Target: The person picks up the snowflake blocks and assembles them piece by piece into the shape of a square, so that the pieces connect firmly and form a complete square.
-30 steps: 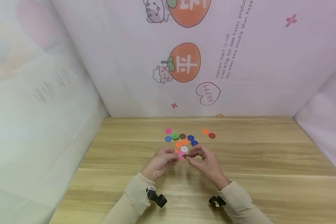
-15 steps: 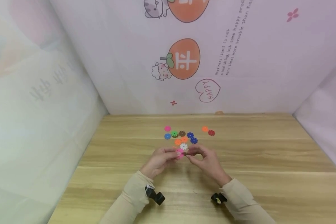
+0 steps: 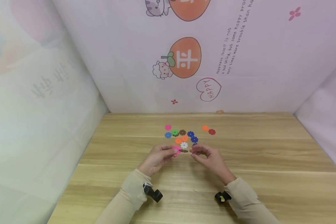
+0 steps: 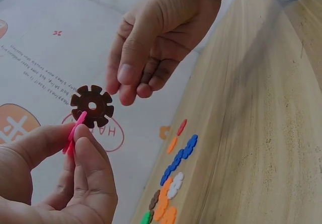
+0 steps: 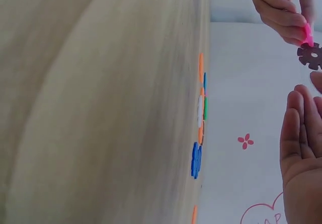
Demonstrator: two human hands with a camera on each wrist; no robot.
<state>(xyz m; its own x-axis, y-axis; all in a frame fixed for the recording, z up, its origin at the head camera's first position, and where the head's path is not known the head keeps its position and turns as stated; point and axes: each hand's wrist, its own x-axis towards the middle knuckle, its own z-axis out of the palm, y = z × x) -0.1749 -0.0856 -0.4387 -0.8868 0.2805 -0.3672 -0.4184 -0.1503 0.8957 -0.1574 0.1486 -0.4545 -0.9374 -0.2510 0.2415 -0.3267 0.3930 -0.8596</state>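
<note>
Two thin, notched discs, plastic in appearance, form a joined pair above the tabletop [image 3: 254, 149]: a pink disc [image 4: 73, 136] and a brown disc [image 4: 103, 112]. The left hand [image 3: 158, 155] pinches the pink disc between thumb and fingers. The right hand [image 3: 211, 160] holds nothing; its thumb and fingers are parted, with the fingertips just beside the brown disc, not touching it.

The brown disc is round, with square-ended teeth around the rim and a central hole. Teeth and hole show clearly in the left wrist view, where the disc faces the camera and the pink disc appears edge-on, its long axis slanting up to the right. The head view reverses this: the brown disc is a thin edge-on sliver, its long axis running left to right between the hands, while the pink disc shows part of its broad face.

Loose discs of the same pattern, including a white disc [image 3: 184, 145] and a red disc [image 3: 212, 132], lie flat on the streaked woodgrain beyond the hands. The head view shows their outlines; the right wrist view reduces them to narrow coloured edges.
</note>
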